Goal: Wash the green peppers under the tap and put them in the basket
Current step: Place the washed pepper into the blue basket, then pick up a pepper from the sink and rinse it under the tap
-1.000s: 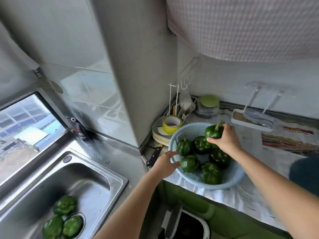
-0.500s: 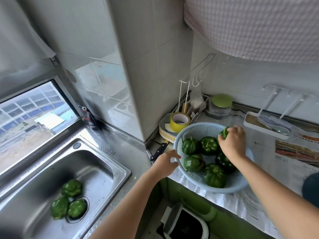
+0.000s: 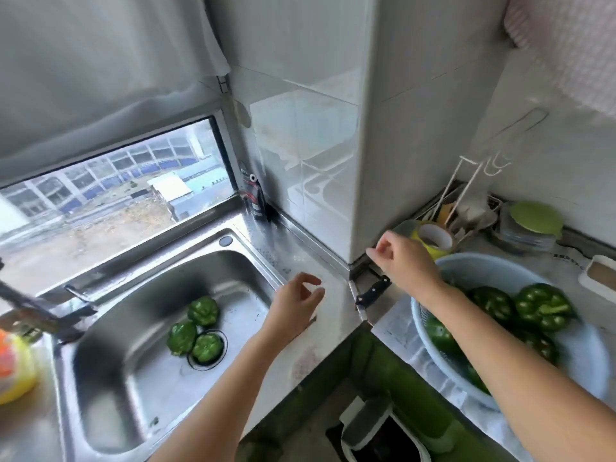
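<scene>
Green peppers (image 3: 196, 331) lie clustered at the sink (image 3: 126, 378) drain, down-left of the nearer left hand (image 3: 293, 305), whose fingers (image 3: 308, 279), like those of the right hand (image 3: 403, 261), curl loosely round nothing.

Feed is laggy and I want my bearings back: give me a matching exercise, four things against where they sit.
1 knife
2 tape
3 yellow bottle
4 three peppers

A in the sink
B far left, by the tap
C just behind the basket
D at the counter corner, between sink and basket

Pairs: 1-D, 2-C, 3-B, 4-A
</scene>
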